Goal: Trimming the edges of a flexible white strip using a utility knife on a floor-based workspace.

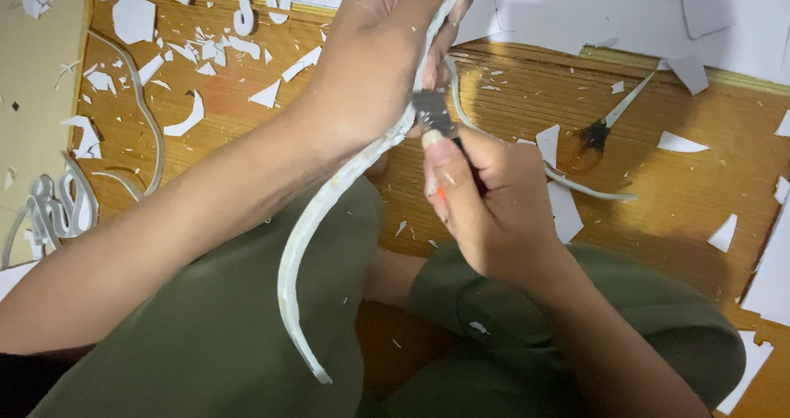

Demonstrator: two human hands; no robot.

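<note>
Overhead, both hands' fingers grip strip point(329, 212) and cutter point(432, 113) above scrap-littered wooden floor point(683, 196).

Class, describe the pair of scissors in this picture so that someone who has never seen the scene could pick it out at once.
Start at the orange woven mat littered with white scraps. To the right of the right hand, past a long curved white strip, the scissors lie flat, untouched. They alone are metal: dark handles, pale blades pointing to the upper right.

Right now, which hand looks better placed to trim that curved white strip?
Probably the right hand: it grips the knife, whose tip meets the white strip. The left hand only steadies it.
</note>
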